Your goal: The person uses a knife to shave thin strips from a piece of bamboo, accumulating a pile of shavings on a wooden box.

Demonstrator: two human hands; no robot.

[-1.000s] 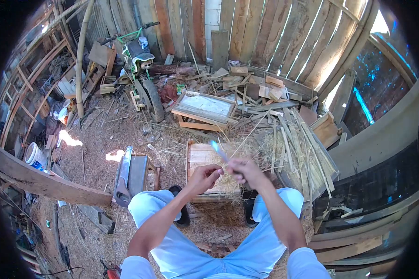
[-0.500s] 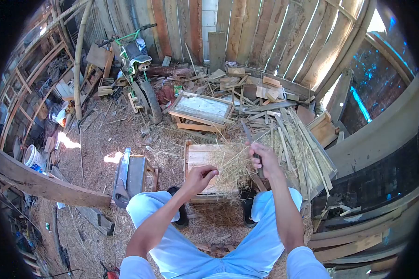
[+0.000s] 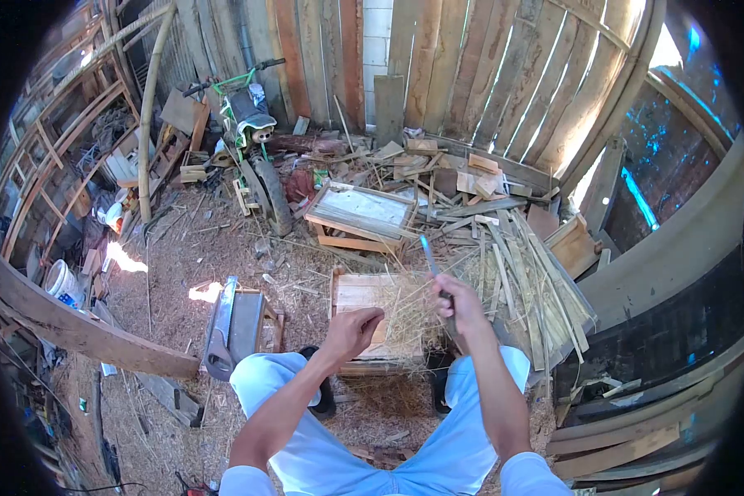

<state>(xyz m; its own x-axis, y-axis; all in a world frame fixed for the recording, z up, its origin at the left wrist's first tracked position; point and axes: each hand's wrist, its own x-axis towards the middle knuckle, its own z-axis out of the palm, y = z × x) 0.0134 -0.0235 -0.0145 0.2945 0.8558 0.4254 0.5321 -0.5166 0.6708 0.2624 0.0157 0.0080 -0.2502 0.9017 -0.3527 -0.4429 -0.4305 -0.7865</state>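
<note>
My right hand (image 3: pixel 460 306) is wrapped round the dark handle of a knife (image 3: pixel 429 256), whose long blade points up and away from me. My left hand (image 3: pixel 352 332) is closed in a pinch; whatever is between its fingertips is too small or hidden to make out. Both hands are over a low wooden bench (image 3: pixel 360 289) between my knees, the left above its near part and the right beyond its right side. Thin, curly wood shavings (image 3: pixel 409 310) are heaped on the bench's right half, between the two hands.
A handsaw (image 3: pixel 220 331) lies on a small stool (image 3: pixel 246 322) at left. Split wood strips (image 3: pixel 529 285) are piled at right. Ahead stand a wooden frame box (image 3: pixel 364 207), scrap wood (image 3: pixel 471 178) and a small motorbike (image 3: pixel 256 140). A beam (image 3: pixel 91 331) crosses the left side.
My right hand has moved a little left and down with the knife, and the blade is turned slightly. The left hand is slightly lower, still pinched. The whole view has tipped up slightly.
</note>
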